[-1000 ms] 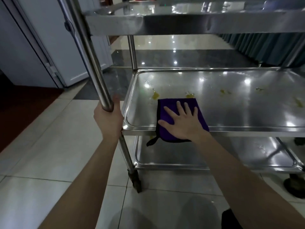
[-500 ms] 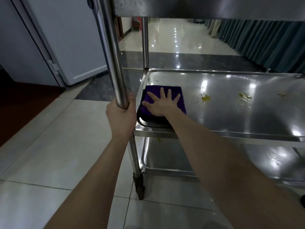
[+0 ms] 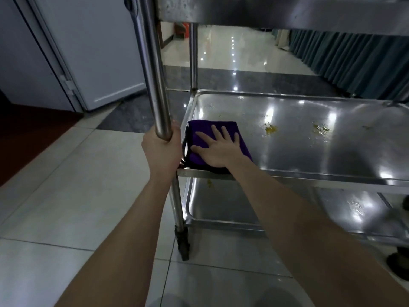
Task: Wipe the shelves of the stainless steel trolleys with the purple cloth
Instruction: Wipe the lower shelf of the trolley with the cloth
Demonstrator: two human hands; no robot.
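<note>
Head view | your right hand [image 3: 218, 149] presses flat, fingers spread, on purple cloth [image 3: 203, 127] at left corner of middle shelf [image 3: 309, 156] | left hand [image 3: 161, 151] grips post [image 3: 152, 85] | yellow spills [image 3: 270, 129] lie rightward, right hand nearer.

Middle stainless steel trolley shelf [image 3: 309, 156]: folded purple cloth [image 3: 202, 129] flat at left near corner; yellow smears [image 3: 270, 129] mid-shelf, apart from cloth.

glossy steel shelf [image 3: 309, 156], soft matt purple cloth [image 3: 205, 129], shiny tiled floor [image 3: 77, 185].
</note>
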